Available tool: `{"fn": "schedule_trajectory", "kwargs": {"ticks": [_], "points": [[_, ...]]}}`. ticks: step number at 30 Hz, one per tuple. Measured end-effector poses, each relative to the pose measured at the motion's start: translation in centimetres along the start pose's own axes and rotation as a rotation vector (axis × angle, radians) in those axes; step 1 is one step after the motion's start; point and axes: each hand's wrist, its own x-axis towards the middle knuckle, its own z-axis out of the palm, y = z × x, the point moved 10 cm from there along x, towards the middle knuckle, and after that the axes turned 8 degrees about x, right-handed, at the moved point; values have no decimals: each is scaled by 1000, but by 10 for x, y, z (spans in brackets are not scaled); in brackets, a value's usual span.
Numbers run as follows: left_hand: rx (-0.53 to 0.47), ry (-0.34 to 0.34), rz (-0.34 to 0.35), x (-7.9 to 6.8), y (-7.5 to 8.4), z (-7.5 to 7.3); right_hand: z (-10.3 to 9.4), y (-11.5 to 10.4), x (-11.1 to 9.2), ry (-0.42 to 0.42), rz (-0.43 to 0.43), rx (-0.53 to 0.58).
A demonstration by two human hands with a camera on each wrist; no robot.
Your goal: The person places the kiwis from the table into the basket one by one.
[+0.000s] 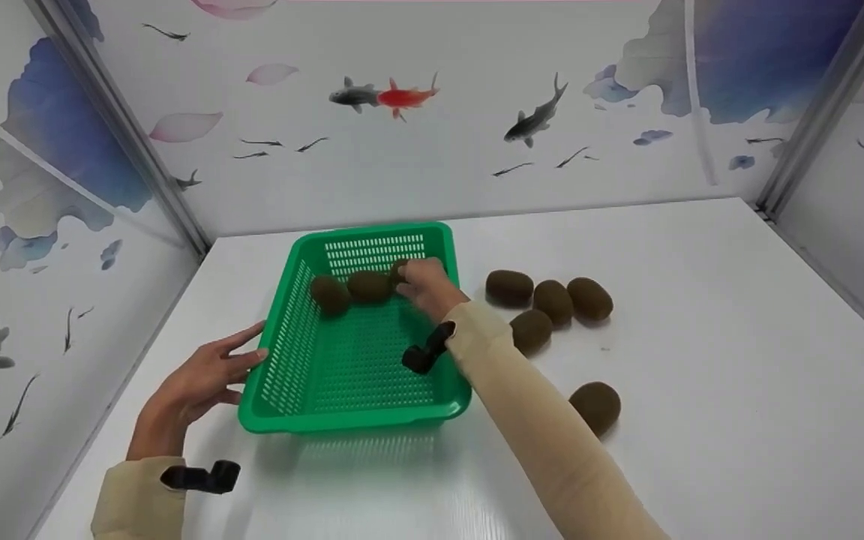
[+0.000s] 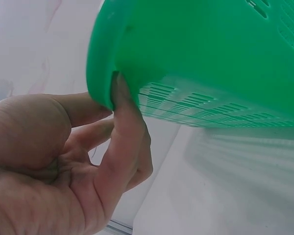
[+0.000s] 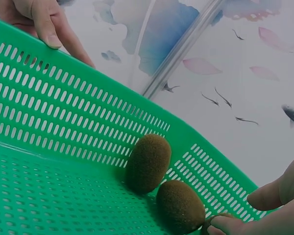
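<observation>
A green plastic basket (image 1: 357, 421) with slotted walls stands on the table. At its left rim, my left hand (image 1: 203, 379) grips the edge; in the left wrist view the fingers (image 2: 122, 142) reach under the rim. My right hand (image 1: 432, 285) is inside the basket near the far right corner, its fingers on a brown kiwifruit (image 1: 398, 271), mostly hidden by the hand. Two more kiwifruits, one at the left (image 1: 330, 295) and one in the middle (image 1: 369, 286), lie in a row along the far wall. The right wrist view shows the held kiwifruit (image 3: 216, 219) beside the middle one.
Right of the basket lies a loose group of several kiwifruits (image 1: 509, 288) on the white table (image 1: 732, 360). Another kiwifruit (image 1: 597, 407) sits nearer, partly behind the right forearm. Printed panels (image 1: 447, 165) with fish and petals enclose the table at the back and sides.
</observation>
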Motion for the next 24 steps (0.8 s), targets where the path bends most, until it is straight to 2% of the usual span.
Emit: {"fn": "schedule_trajectory", "kwargs": {"ticks": [6, 13, 18, 24], "points": [[12, 11, -17, 0, 0, 0, 4, -16, -24, -60, 4, -34], [14, 12, -20, 1, 0, 0, 10, -27, -36, -181, -23, -70], [8, 12, -15, 1, 0, 1, 12, -38, -52, -253, -73, -161], [16, 10, -12, 1, 0, 0, 6, -54, -73, -294, -150, -265]]}}
